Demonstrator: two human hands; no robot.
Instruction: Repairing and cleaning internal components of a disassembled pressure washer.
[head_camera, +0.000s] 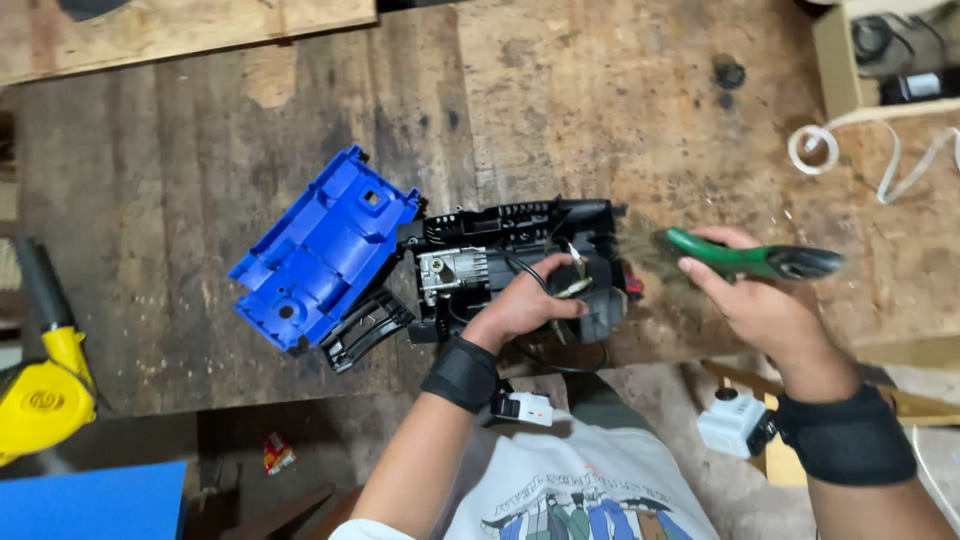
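The left hand (525, 300) reaches forward from a bent wrist wrapped in a black band, palm down over the opened power tool (515, 265). Its fingers (560, 268) are curled narrow, pinching thin wires (575, 285) near the rear of the tool's dark inner body. The right hand (760, 300), also banded at the wrist, is held to the right of the tool, a little off the desk (620, 110), with its fingers wrapped around the green handle of a brush (745, 258). The brush lies roughly level, its bristles pointing left and blurred where they meet the right end of the tool.

The power tool lies on its side near the front edge of the worn wooden desk, just ahead of the person's chest. Its black housing is open, showing a silvery metal block (455, 268) inside, black cable looping below, and ribbed black plastic at the lower left. A blue shell half (325, 250) lies tilted beside it on the left, touching it, hollow side up with moulded ribs and round bosses showing. A yellow and black blower (40, 390) sits at the far left edge, well apart
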